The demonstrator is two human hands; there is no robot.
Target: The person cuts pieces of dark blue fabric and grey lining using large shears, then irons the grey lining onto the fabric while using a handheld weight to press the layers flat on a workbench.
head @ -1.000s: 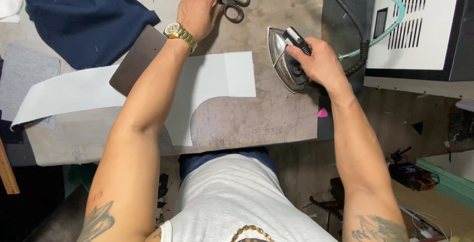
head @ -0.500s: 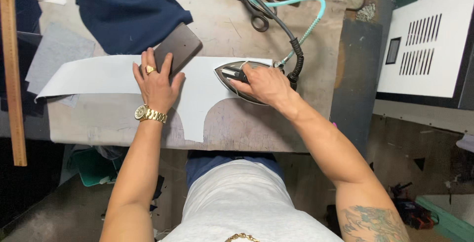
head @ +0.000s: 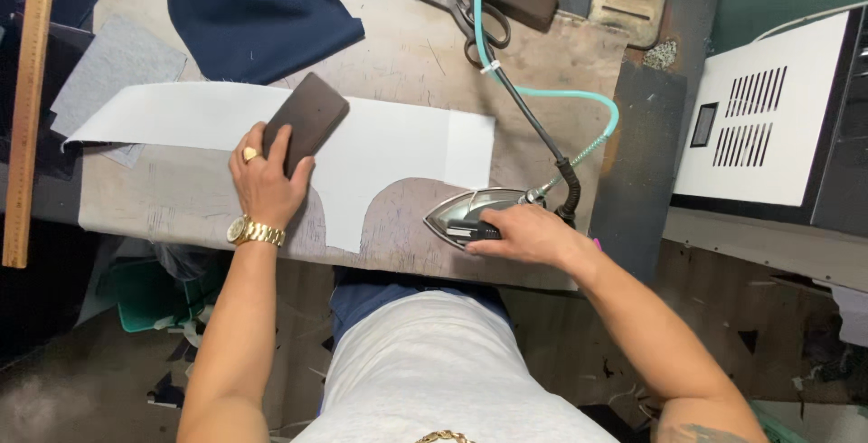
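Observation:
My left hand [head: 267, 185] rests on a dark brown flat block [head: 306, 123], pressing it onto a pale grey cut fabric piece [head: 389, 149] spread across the worn ironing table [head: 407, 54]. A gold watch and ring are on that hand. My right hand [head: 533, 233] grips the handle of a metal steam iron [head: 470, 214], which sits on the bare table just off the fabric's lower right edge, its tip pointing left. A black cord and teal hose [head: 542, 99] run from the iron to the back.
Dark navy cloth [head: 253, 9] lies at the back left, with scissors [head: 475, 14] behind the hose. A wooden ruler [head: 27, 108] lies along the left edge, grey felt [head: 113, 68] beside it. A white vented machine [head: 768, 108] stands at the right.
The iron has slid off the fabric toward me and to the right, onto the bare table. My left hand stays on the brown block.

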